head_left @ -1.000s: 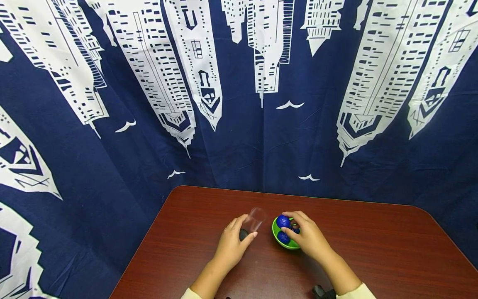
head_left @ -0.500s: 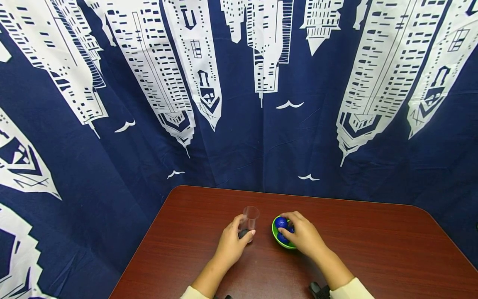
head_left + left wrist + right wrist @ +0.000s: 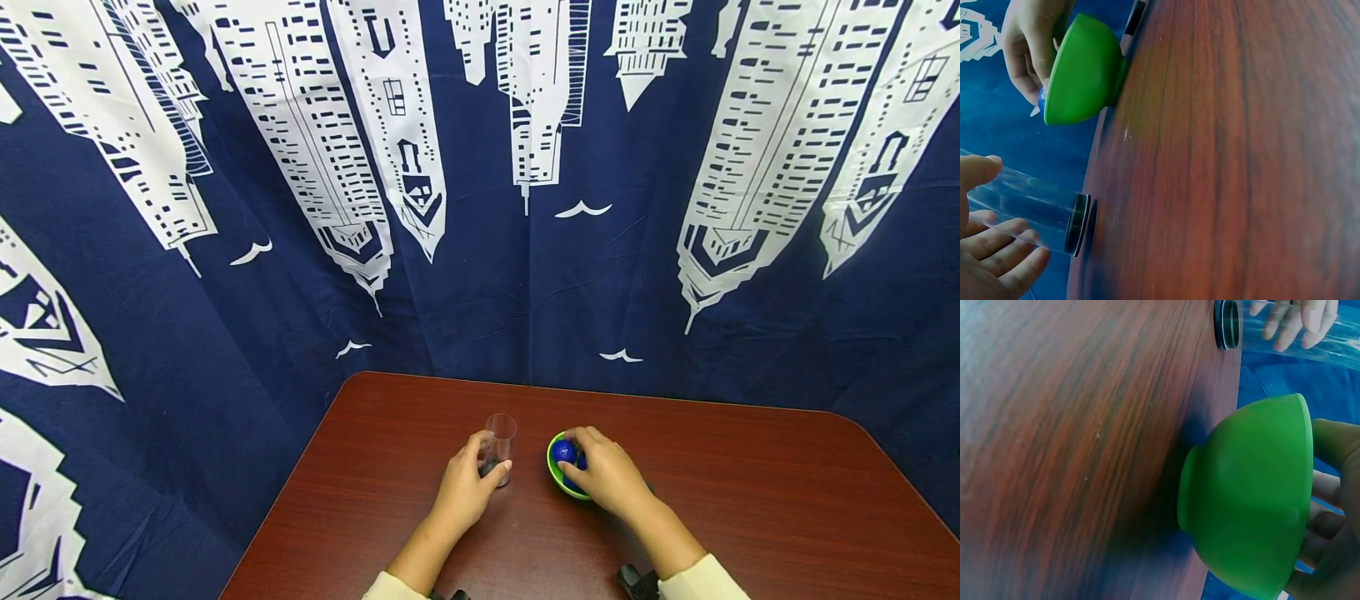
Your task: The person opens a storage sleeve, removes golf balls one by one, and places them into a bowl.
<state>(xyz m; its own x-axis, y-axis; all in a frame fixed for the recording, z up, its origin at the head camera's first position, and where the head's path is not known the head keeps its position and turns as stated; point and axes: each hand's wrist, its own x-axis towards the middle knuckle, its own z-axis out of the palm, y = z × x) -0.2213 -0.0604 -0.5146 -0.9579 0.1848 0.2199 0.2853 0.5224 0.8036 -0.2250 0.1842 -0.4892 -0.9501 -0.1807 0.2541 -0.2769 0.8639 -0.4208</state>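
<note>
The fingers (image 3: 501,465) of the left hand (image 3: 461,492) curl around a clear glass (image 3: 498,447), thumb on one side and the other fingers on the far side, clamped lightly on its lower half. In the left wrist view the same fingers (image 3: 1004,240) lie along the transparent wall, and the glass (image 3: 1029,211) shows a dark ring at its base, which meets the surface (image 3: 1229,162). The glass stands upright.

The fingers (image 3: 581,442) of the right hand (image 3: 609,477) bend down over a green bowl (image 3: 553,477), their tips resting on a blue ball (image 3: 562,452) inside it; whether they actually pinch the ball cannot be told, since the hand hides most of the bowl's inside. A second patch of blue shows lower in the bowl, just under the hand. In the right wrist view the bowl (image 3: 1247,500) sits on its small foot on the surface (image 3: 1072,444), with fingers (image 3: 1329,506) over its rim.

The bowl stands just beside the glass, to its right, the two apart. Both rest near the middle of a reddish-brown wooden surface (image 3: 750,500). Cream sleeves (image 3: 701,581) cover the wrists. Behind hangs a dark blue cloth (image 3: 480,250) printed with white skyscrapers and birds.
</note>
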